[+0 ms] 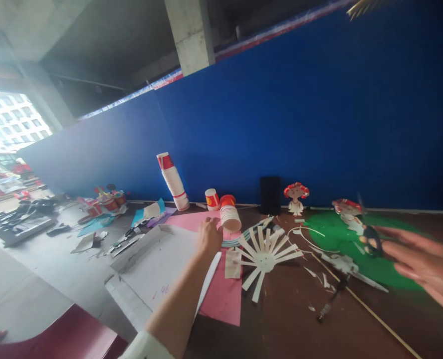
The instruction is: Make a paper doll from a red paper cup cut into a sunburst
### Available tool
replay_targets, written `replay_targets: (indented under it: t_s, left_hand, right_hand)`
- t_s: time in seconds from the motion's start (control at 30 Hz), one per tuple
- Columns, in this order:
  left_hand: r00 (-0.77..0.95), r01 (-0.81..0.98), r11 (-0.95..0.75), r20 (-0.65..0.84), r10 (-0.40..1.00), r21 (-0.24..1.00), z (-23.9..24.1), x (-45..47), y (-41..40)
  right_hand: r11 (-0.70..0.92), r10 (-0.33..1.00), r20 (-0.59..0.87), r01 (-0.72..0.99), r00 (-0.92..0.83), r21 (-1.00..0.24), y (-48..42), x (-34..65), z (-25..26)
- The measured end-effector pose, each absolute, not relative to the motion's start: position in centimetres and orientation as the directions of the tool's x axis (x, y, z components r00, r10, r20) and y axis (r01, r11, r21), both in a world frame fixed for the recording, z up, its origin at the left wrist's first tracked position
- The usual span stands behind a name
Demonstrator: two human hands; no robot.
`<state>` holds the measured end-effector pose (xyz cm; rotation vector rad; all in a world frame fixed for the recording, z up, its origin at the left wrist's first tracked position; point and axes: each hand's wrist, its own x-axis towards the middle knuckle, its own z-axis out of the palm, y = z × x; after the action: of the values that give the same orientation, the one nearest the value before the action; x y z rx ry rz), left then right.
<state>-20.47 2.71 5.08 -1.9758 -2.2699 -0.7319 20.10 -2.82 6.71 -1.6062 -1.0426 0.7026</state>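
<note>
standing by the blue wall [319, 124] at the left, a stack of paper cups [172, 182] is rising behind a white sheet [157, 264] on the table [300, 319]. the left hand [209, 237] is stretching over that sheet, its back to the camera and its fingers loosely curled, gripping nothing that is showing. its fingertips are sitting at the edge of the pink paper [223, 296], just short of the red-topped paper cup [230, 215], which is sitting beside a smaller cup [212, 199]; whether it is upright or tipped i cannot tell. by my reading the reach for that cup is under way and the grasp is not yet made. closing on it is calling for wider fingers and a light wrap round the thin wall. further right a cut paper fan [264, 257] is lying flat, then a paper mushroom [296, 194] and green paper [333, 234]. the right hand [427, 264] is hovering blurred over the green, fingers stretched out; whether it is touching the dark object [371, 242] at its fingertips i cannot tell.
</note>
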Motion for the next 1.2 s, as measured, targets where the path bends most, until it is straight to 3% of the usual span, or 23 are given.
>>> replay_targets:
  t_s: [0.07,0.2,0.5,1.2]
  left_hand:
    - [-0.14,0.96,0.039,0.353,0.925,0.277,5.0,-19.6,3.7]
    - [-0.08,0.98,0.004,0.377,0.923,0.2,4.9,-18.6,4.8]
    - [0.008,0.997,-0.033,0.358,0.934,0.063,5.2,-18.3,6.0]
    - [0.06,0.997,-0.039,0.375,0.925,-0.063,5.4,-20.0,6.3]
  right_hand:
    - [-0.145,0.904,-0.084,0.116,0.419,-0.983,-3.8,18.3,6.9]
    - [-0.225,0.898,-0.202,0.015,0.392,-0.974,-5.2,15.6,6.8]
    - [-0.285,0.894,-0.239,0.07,0.379,-0.956,-5.2,15.1,6.2]
    - [-0.309,0.89,-0.267,0.059,0.369,-0.949,-4.9,16.0,4.7]
